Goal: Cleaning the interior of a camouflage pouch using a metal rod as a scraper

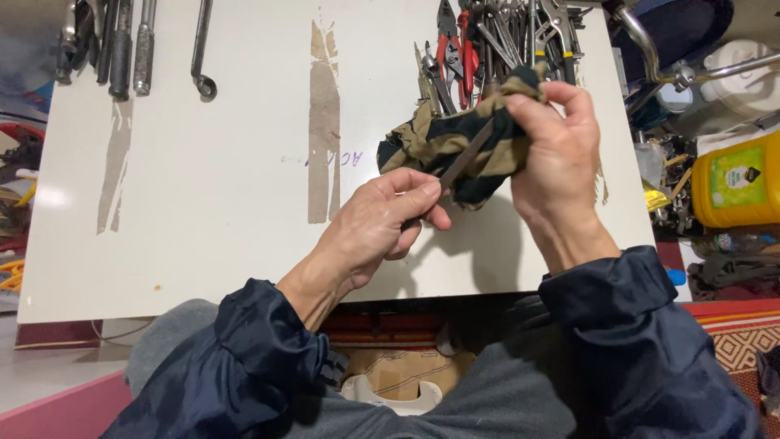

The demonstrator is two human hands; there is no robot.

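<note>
My left hand (382,223) pinches one end of a thin dark metal tool (465,158), a flat file or blade. Its other end runs up into a crumpled tan and dark striped cloth (455,146). My right hand (556,154) is closed around that cloth, wrapping it over the tool. Both hands are held just above a white board (219,187) that serves as a work surface.
A heap of pliers and cutters (487,45), some red-handled, lies at the board's far right. Long wrenches and sockets (122,45) line the far left. Brown tape strips (323,122) cross the board. A yellow bottle (735,183) and clutter sit to the right.
</note>
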